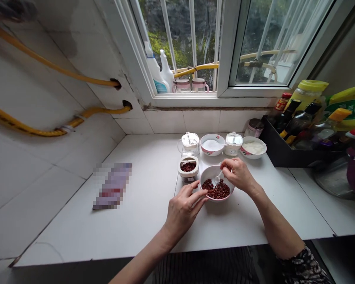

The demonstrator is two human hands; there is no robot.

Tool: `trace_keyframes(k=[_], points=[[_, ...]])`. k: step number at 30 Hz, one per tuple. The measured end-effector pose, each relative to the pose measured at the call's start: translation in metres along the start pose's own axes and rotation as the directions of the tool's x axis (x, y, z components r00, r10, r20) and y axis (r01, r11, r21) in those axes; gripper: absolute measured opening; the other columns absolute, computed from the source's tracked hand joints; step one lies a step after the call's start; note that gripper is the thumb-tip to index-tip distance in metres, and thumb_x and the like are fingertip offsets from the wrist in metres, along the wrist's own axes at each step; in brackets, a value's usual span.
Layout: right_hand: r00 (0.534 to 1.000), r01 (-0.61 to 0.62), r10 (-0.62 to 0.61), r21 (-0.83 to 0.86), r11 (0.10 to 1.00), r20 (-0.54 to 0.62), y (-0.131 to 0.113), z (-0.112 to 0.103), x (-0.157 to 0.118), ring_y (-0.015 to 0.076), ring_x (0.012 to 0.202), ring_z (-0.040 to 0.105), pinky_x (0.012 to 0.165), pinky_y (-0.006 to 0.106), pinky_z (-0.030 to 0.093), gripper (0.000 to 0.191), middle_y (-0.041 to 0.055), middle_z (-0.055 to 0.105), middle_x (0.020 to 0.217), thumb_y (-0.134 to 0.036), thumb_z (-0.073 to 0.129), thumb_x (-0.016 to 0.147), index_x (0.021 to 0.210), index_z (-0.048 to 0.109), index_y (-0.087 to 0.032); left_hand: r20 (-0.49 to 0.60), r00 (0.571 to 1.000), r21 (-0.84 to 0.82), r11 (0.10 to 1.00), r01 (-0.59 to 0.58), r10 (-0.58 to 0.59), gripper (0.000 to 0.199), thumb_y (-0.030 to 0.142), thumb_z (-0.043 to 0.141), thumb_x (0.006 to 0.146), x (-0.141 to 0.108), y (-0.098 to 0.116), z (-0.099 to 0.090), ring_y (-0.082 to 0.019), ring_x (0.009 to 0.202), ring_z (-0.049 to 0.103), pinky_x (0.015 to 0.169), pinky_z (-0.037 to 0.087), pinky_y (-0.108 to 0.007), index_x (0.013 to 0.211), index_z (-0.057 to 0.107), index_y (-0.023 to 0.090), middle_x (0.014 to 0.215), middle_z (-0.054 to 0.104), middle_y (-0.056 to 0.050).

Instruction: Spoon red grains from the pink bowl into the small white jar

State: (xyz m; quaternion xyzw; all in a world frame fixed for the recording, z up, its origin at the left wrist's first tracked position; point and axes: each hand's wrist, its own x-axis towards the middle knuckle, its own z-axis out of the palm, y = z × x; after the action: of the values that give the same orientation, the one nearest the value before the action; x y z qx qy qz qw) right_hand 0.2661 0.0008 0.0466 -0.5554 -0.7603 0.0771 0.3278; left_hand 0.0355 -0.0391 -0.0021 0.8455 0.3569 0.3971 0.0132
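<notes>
A white bowl (232,188) holds dark red peppercorn-like grains (219,191). My right hand (238,173) pinches a small clear spoon (217,180), whose scoop is down among the grains. With fingers apart, my left hand (183,205) touches the bowl's left rim and side. Just left and behind the bowl stands an open white-rimmed container (188,167) with similar dark red contents. Behind are a lidded jar (190,142), a bowl of white granules (212,144), another lidded jar (233,142) and a bowl of pale contents (253,147).
A black box (276,152) of bottles stands on the right, with a glass-sided pot (331,179) in front. A blurred purple packet (114,187) lies on the white counter (148,197) at left. Yellow hoses (97,111) run along the wall; a window is behind.
</notes>
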Motion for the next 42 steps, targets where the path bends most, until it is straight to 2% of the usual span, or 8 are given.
trace_keyframes(k=[9,20,23,26,28,37,40,42], points=[[0.998,0.005,-0.013,0.118,0.993,0.064,-0.003,0.008,-0.001,0.0166,0.068,0.062,0.089,0.036,0.043,0.022,-0.0012,0.068,0.060,-0.007,0.047,0.076,0.068,0.062,-0.021,-0.042,0.988,-0.051,0.987,-0.153,0.151,0.016,0.024,0.061,0.095,0.004,-0.021,0.003,-0.020,0.099,0.069,0.077,0.060,-0.030,0.108,0.071,0.021,0.120,0.068,-0.013],[0.991,-0.134,0.131,0.310,0.941,0.031,-0.009,0.001,0.001,0.0159,0.060,0.060,0.089,0.035,0.045,0.019,-0.0033,0.064,0.049,-0.013,0.046,0.074,0.064,0.061,-0.021,-0.036,0.990,-0.021,0.990,-0.138,0.137,0.023,0.015,0.059,0.094,-0.002,-0.017,0.003,-0.021,0.099,0.069,0.076,0.060,-0.030,0.115,0.068,0.020,0.125,0.066,-0.016],[0.973,-0.229,0.224,0.417,0.880,0.061,-0.008,0.002,0.001,0.0142,0.054,0.058,0.077,0.032,0.049,0.017,-0.0031,0.063,0.048,-0.016,0.047,0.072,0.064,0.061,-0.021,-0.025,0.990,-0.025,0.990,-0.139,0.138,0.023,0.015,0.058,0.094,-0.002,-0.017,0.002,-0.021,0.099,0.068,0.076,0.060,-0.029,0.115,0.068,0.020,0.126,0.065,-0.016],[0.930,-0.357,0.344,0.553,0.753,0.132,-0.006,0.002,0.001,0.0132,0.049,0.056,0.058,0.026,0.047,0.015,-0.0020,0.062,0.050,-0.020,0.048,0.070,0.067,0.063,-0.019,-0.019,0.990,-0.016,0.990,-0.143,0.143,0.023,0.014,0.057,0.095,-0.002,-0.015,0.002,-0.021,0.099,0.068,0.076,0.059,-0.030,0.115,0.067,0.019,0.127,0.065,-0.016],[0.911,-0.391,0.384,0.609,0.690,0.150,-0.005,0.002,0.002,0.0129,0.049,0.056,0.054,0.025,0.046,0.014,-0.0016,0.062,0.050,-0.022,0.050,0.070,0.068,0.064,-0.018,-0.017,0.989,0.003,0.989,-0.149,0.149,0.023,0.014,0.057,0.095,-0.003,-0.014,0.002,-0.022,0.098,0.068,0.075,0.059,-0.030,0.115,0.067,0.018,0.126,0.065,-0.017],[0.928,-0.263,0.370,0.786,0.559,0.047,-0.013,0.006,0.005,0.0149,0.063,0.064,0.067,0.030,0.054,0.022,0.0028,0.072,0.066,-0.038,0.064,0.080,0.086,0.066,-0.017,-0.023,0.985,0.070,0.984,-0.166,0.168,0.025,0.014,0.053,0.096,-0.004,-0.012,0.004,-0.021,0.094,0.070,0.072,0.059,-0.029,0.114,0.068,0.019,0.124,0.067,-0.017],[0.950,-0.214,0.313,0.781,0.587,0.025,-0.024,0.014,0.001,0.0165,0.073,0.069,0.074,0.033,0.056,0.024,0.0055,0.075,0.079,-0.040,0.061,0.087,0.097,0.065,-0.018,-0.025,0.984,0.072,0.982,-0.174,0.176,0.024,0.014,0.053,0.096,-0.003,-0.011,0.004,-0.022,0.094,0.070,0.071,0.059,-0.030,0.114,0.068,0.019,0.122,0.067,-0.017],[0.970,-0.166,0.243,0.725,0.669,-0.002,-0.031,0.020,-0.002,0.0174,0.079,0.071,0.077,0.034,0.056,0.021,0.0070,0.077,0.087,-0.036,0.056,0.092,0.102,0.065,-0.019,-0.023,0.984,0.077,0.981,-0.177,0.179,0.024,0.014,0.053,0.096,-0.003,-0.011,0.004,-0.022,0.095,0.070,0.072,0.059,-0.030,0.114,0.068,0.019,0.122,0.068,-0.016]])
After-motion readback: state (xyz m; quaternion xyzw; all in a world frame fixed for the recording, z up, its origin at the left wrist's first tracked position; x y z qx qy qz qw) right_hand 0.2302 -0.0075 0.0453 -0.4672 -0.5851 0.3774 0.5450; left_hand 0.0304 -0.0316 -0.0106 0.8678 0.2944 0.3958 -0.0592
